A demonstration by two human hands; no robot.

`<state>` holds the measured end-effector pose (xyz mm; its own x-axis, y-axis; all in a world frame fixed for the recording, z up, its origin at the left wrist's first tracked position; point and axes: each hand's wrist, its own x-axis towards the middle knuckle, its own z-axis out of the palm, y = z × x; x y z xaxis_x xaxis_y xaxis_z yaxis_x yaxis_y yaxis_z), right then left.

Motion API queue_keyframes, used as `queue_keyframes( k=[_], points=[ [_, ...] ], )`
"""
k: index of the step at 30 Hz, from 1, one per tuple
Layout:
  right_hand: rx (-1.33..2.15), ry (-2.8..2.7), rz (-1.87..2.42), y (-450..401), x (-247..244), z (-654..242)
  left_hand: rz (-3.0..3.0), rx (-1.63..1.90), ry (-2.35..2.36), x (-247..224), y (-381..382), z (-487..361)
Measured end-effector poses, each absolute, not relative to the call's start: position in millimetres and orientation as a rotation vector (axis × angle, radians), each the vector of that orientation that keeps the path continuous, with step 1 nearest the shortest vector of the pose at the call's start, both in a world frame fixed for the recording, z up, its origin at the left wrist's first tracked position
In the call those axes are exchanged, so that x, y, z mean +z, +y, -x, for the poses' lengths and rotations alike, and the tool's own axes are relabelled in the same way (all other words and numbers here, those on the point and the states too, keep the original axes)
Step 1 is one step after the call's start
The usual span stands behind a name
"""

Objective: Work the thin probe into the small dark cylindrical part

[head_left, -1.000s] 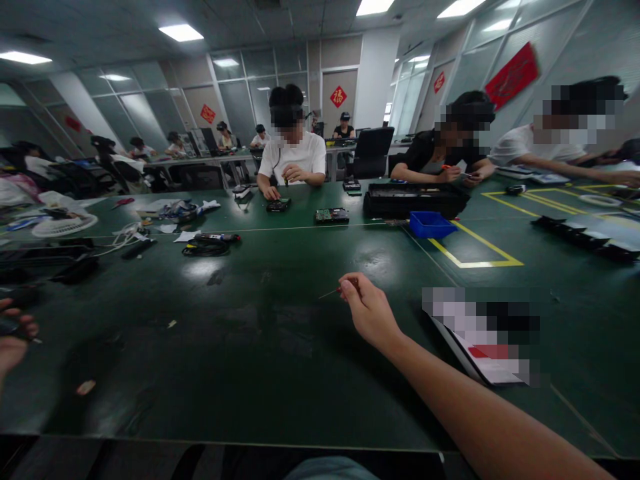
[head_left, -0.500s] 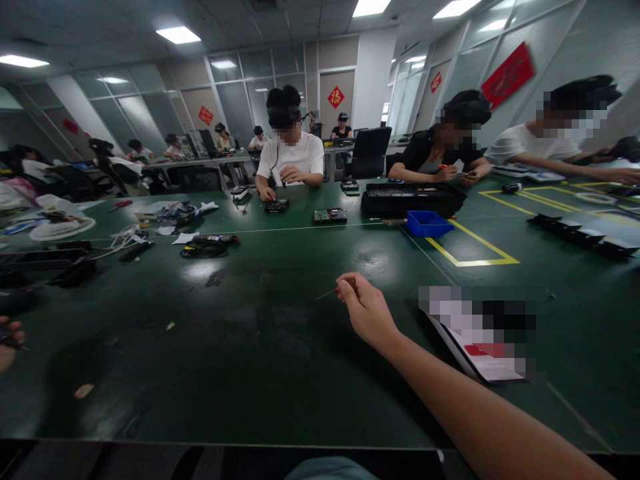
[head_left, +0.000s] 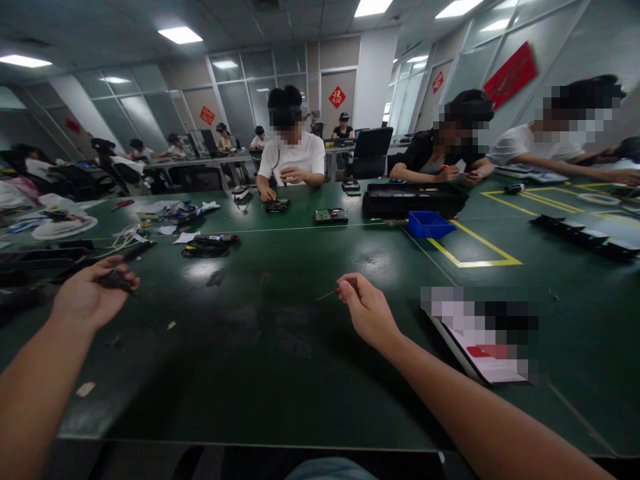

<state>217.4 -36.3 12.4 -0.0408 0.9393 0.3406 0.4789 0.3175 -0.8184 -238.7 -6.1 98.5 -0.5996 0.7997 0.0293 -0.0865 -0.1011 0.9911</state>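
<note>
My left hand [head_left: 93,293] is raised over the left part of the green table [head_left: 225,393], palm up, its fingers curled round a small dark object [head_left: 116,281] that I cannot make out. Near the middle, my right hand [head_left: 367,307] is closed on a screwdriver [head_left: 330,293] with a reddish handle; its thin shaft points left. To the right of that hand lies a flat booklet-like item [head_left: 493,363], partly blurred out. A bundle of black cable [head_left: 206,247] rests between and beyond my hands.
Across the table a person in white handles a dark device [head_left: 277,205]. A circuit-board device [head_left: 331,215], a long black case [head_left: 413,199] and a blue bin [head_left: 431,225] stand at the far side. Black trays [head_left: 583,235] lie at right. Two more people work at the right.
My left hand has come in from the left edge, moving up and right with the dark object. My right hand and the screwdriver have stayed nearly still.
</note>
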Motion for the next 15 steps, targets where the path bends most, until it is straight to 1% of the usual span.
queue_keyframes(
  k=[2, 9, 15],
  points=[
    [0.629, -1.669, 1.298, -36.9, 13.5, -217.6, -0.79, 1.684, 1.338, 97.6, -2.6, 205.8],
    [0.622, -1.644, 1.299, -35.7, 10.9, -219.7, -0.839, 1.333, 0.999, 72.4, -5.8, 87.2],
    [0.6, -1.621, 1.276, -32.6, 8.2, -222.0, -1.08, 1.157, 0.908, 66.5, -12.3, 9.0]
  ],
)
